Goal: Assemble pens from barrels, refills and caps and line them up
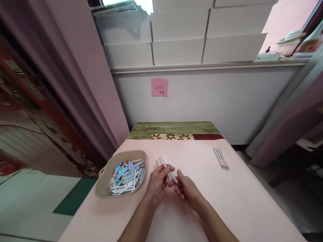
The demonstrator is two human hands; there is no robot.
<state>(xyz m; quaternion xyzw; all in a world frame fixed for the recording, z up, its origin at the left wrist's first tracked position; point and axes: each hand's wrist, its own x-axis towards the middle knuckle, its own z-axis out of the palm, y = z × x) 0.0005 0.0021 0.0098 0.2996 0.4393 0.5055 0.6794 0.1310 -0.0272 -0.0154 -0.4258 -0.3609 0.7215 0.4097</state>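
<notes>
My left hand [158, 181] and my right hand [186, 191] meet over the middle of the table. Between them lies a slim, pale pen [173, 177], slanting down to the right. The left fingers pinch its upper end and the right fingers close round its lower end. Just beyond the left fingertips is a small pile of thin white and pinkish sticks [161, 159], partly hidden by the hand. Left of my hands stands a beige basket [101, 189] holding many blue, grey and orange pen parts [128, 169] and thin white sticks [126, 187]. Several pale pens [221, 158] lie side by side at right.
The table [242, 205] has a pale pink cover, with a green and patterned strip [174, 129] at its far end. A pink note [159, 87] is stuck on the wall behind. Purple curtains [101, 67] hang at the left.
</notes>
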